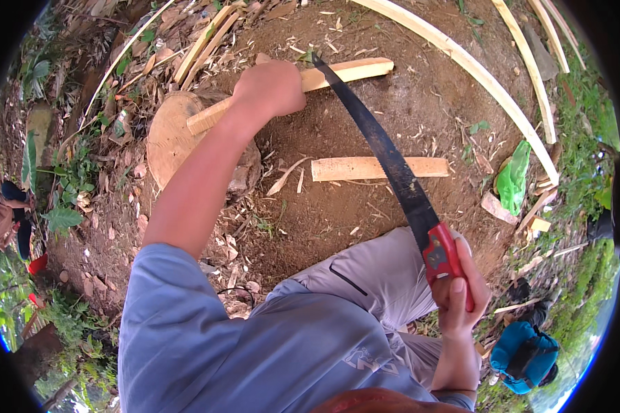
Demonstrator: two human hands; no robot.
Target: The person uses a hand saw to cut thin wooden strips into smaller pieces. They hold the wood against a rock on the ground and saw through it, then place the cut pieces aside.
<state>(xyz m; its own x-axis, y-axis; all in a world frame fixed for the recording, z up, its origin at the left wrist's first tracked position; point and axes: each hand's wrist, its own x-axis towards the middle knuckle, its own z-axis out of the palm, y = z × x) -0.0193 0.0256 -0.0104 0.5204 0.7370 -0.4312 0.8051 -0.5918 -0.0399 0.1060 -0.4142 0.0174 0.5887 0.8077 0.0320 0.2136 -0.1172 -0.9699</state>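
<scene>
My left hand [272, 88] is closed around a pale squared length of wood [358, 70], whose near end reaches over the top of a cut tree stump [167, 141]. In my right hand [461, 292] is a pruning saw [386, 148] with a red grip and a long, curved dark blade. The blade slants up and away to the left, and its tip overlaps the held wood in view; whether they touch I cannot tell. A second short piece of wood [344, 169] lies on the dirt, passing behind the blade.
Long pale wood strips [455, 51] curve across the far right ground. A green plastic bag [513, 180] lies beside them. More split sticks [203, 45] and shavings lie beyond the stump. A teal bag [522, 354] is at the lower right, plants at both sides.
</scene>
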